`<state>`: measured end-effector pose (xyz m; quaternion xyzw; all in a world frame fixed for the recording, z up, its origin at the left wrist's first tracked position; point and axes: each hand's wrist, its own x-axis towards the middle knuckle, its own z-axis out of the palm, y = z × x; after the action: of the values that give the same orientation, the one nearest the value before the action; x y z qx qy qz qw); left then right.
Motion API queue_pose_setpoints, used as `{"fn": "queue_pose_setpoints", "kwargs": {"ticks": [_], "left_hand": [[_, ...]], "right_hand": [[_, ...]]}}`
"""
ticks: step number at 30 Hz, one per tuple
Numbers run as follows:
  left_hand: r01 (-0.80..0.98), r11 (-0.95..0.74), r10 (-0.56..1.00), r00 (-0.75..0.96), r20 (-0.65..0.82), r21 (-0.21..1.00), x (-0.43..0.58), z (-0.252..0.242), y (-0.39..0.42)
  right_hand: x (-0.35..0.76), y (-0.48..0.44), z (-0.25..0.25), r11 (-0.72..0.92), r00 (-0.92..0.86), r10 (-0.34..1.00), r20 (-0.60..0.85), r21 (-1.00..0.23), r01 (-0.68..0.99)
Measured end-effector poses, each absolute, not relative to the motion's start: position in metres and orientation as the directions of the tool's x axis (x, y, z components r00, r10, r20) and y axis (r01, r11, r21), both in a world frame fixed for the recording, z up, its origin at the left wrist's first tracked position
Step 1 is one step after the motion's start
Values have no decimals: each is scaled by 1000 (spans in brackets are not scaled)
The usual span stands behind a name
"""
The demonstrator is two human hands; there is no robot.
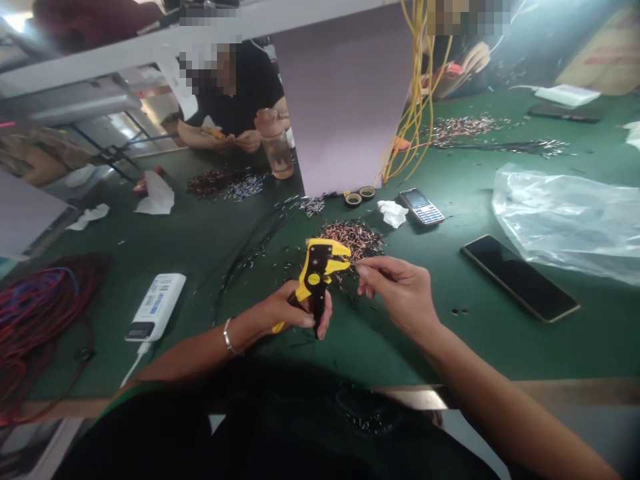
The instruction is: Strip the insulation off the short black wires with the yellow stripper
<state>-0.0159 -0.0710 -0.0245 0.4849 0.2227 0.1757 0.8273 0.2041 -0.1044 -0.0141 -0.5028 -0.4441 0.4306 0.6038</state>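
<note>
My left hand (295,312) is wrapped round the handles of a yellow and black wire stripper (317,270), held upright over the green table (480,347). My right hand (400,288) is pinched shut just right of the tool's jaw, holding a thin short wire that I can barely make out at its tip. Behind the tool lies a heap of small copper-coloured wire bits (353,239). Thin black wires (250,250) trail to the left of it.
A white power bank (156,307) lies left, red and blue cable coils (35,313) at the far left. A black smartphone (520,277), a keypad phone (421,207), a clear plastic bag (565,217), tape rolls (359,196) and hanging yellow wires (415,100) surround. Other people work across the table.
</note>
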Motion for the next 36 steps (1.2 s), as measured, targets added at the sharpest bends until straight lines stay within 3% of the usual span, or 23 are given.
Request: {"fn": "queue_pose_setpoints", "kwargs": {"ticks": [12, 26, 36], "left_hand": [[-21, 451, 475, 852, -220, 892, -17, -27, -72], [-49, 453, 468, 863, -190, 890, -18, -28, -74], [-56, 459, 472, 861, -190, 887, -18, -27, -75]], "right_hand": [[203, -104, -13, 128, 219, 971, 95, -982, -142], [203, -108, -11, 175, 203, 962, 180, -984, 43], [206, -109, -16, 304, 144, 930, 338, -929, 212]]}}
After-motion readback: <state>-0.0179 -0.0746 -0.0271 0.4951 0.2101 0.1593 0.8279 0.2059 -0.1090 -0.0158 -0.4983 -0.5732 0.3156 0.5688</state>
